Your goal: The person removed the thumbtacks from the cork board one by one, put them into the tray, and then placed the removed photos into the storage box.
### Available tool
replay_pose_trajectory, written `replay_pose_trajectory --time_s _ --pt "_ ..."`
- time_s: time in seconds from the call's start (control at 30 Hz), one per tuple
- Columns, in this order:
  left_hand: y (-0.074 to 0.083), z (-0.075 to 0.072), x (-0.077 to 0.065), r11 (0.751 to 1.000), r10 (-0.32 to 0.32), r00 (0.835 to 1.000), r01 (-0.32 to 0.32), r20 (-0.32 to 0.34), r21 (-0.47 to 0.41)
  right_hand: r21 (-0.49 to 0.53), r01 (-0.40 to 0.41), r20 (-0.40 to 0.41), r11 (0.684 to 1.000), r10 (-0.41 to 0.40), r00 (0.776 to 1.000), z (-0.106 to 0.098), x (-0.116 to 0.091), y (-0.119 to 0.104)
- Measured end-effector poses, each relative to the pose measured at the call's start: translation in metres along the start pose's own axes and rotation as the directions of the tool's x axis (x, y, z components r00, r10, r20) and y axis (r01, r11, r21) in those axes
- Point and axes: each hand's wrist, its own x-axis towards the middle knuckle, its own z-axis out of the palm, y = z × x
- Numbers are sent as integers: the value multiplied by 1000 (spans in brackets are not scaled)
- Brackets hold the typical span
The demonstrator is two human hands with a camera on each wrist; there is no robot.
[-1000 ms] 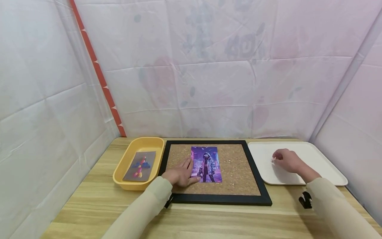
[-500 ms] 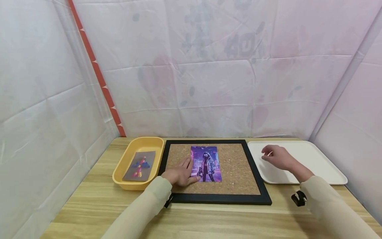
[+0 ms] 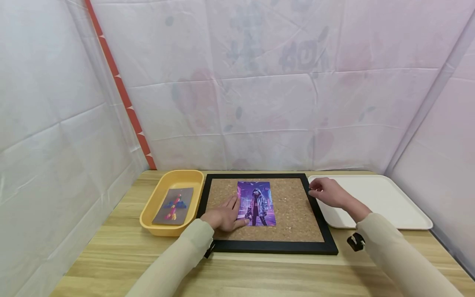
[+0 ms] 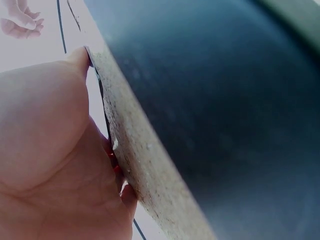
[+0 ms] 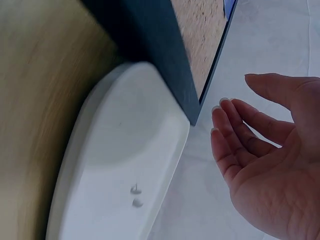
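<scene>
In the head view, a purple picture card (image 3: 256, 204) of a hooded figure lies on a black-framed cork board (image 3: 297, 214). My left hand (image 3: 224, 215) rests flat across the card's left edge and the cork, its thumb at the lower left corner. Over the board's right frame and the near side of the white tray (image 3: 375, 202) hovers my right hand (image 3: 328, 192). In the right wrist view its thumb stands apart from the loosely bent fingers (image 5: 245, 140), and I see nothing held. Small clear pins (image 5: 136, 195) lie in the tray.
Left of the board stands a yellow bin (image 3: 148, 210) with a grey picture card (image 3: 174, 206) in it. Small pale specks, too small to identify, show on the cork. The wooden table (image 3: 259, 276) ends at white hanging sheets (image 3: 259, 103).
My right hand has moved left from the middle of the tray to the board's right frame, and its thumb and fingers have parted. The left hand and the purple card stay in place.
</scene>
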Motion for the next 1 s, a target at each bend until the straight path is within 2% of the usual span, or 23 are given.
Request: replay_pose_trajectory --time_s 0.17,0.4,0.63,1.0 --pt "0 -1 0 1000 -12 1000 12 5 -17 1 35 22 999 -35 999 5 7 -9" --pt "-2 2 5 1000 -4 1000 4 19 -7 28 44 39 999 -45 998 12 15 -21" --pt "0 -1 1 1000 -8 1000 8 6 -9 22 78 26 997 -78 997 20 24 -28" --pt "-1 1 4 1000 -5 1000 5 14 -5 40 80 37 996 -81 996 33 37 -39"
